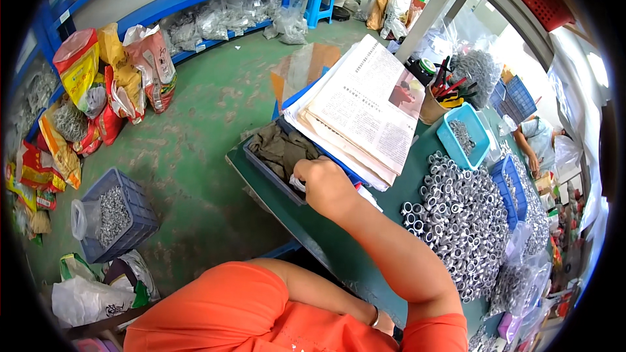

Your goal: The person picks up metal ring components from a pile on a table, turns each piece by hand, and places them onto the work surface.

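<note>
My right hand (321, 181) reaches over the near end of a grey bin (277, 179) at the table's left corner. Its fingers are curled closed, and a bit of something white shows beneath them; what they hold is hidden. A crumpled dark olive cloth (282, 148) lies in the bin, right beside the fingers. Against the bin's right side leans a thick stack of printed papers (365, 101) on a blue backing. My left hand (386, 324), with a band at the wrist, is low near the bottom edge, partly covered by my right sleeve; its fingers do not show.
Many metal rings (456, 221) are heaped on the green table (385, 248). Behind them stand a turquoise basket (479, 137) and a pot of tools (433, 107). A blue crate (140, 202) of metal parts and several sacks (150, 68) stand on the floor left. Someone (538, 140) sits far right.
</note>
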Demonstrator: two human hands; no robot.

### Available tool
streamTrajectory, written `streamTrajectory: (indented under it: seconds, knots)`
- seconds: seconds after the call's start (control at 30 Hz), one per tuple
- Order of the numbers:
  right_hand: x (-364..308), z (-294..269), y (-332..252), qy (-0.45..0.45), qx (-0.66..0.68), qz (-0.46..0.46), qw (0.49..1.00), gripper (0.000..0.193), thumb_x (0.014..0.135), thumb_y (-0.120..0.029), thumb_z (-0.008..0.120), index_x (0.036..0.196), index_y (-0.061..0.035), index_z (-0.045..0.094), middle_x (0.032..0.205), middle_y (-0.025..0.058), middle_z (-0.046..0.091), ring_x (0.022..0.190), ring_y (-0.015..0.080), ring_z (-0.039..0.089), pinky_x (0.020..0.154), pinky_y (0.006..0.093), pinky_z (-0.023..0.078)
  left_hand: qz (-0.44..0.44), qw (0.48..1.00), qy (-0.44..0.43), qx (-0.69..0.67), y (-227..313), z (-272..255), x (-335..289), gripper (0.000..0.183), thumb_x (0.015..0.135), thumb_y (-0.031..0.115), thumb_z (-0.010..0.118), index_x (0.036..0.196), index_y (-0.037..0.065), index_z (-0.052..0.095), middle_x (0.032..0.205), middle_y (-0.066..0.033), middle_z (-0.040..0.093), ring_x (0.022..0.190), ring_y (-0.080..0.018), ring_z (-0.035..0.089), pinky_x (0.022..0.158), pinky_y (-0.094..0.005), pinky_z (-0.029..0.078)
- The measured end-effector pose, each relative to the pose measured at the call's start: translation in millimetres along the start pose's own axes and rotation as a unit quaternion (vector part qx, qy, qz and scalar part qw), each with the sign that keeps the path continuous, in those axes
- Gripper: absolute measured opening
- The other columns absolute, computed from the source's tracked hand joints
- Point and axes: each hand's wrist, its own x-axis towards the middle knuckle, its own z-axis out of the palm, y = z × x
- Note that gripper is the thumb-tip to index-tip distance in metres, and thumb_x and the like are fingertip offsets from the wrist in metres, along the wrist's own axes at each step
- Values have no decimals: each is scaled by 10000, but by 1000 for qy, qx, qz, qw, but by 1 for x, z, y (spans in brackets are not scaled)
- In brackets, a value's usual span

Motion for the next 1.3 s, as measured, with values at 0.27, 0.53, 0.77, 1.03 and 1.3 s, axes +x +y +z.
streamTrajectory:
  seconds: [0.27,0.53,0.77,1.03,1.3]
  knots:
    - [-18,-25,-1,38,415,167,894,233,756,94,481,978,61,545,866,171,626,802,196,613,700,276,498,-7,1000,3,-15,5,5,0,274,762,226,460,827,55,664,846,-179,630,800,-304,609,682,-418,474]
    - [-119,-54,6,76,574,224,784,86,769,-28,635,836,-14,584,745,23,574,659,90,542,588,222,460,86,995,-31,43,9,-18,-42,307,769,280,430,783,28,606,826,-178,608,822,-316,586,738,-410,449]
    - [-301,-55,13,378,136,414,817,184,810,-182,602,721,-21,585,642,42,560,577,152,522,534,275,417,169,977,11,127,6,-14,-36,185,784,183,495,773,8,555,785,-136,550,806,-276,560,673,-343,470]
    - [-435,-45,-2,275,-156,402,859,153,726,-48,611,878,-63,612,1023,102,557,955,272,510,801,351,408,228,933,-25,277,46,2,28,408,803,173,435,1178,19,486,1331,-157,351,1248,-289,309,985,-471,254]
    - [-505,-44,-27,454,-21,491,743,190,740,28,555,919,-24,593,945,109,564,884,259,534,761,317,432,92,860,-308,397,39,16,71,407,822,141,387,1186,-23,467,1232,-222,423,1217,-354,312,983,-382,298]
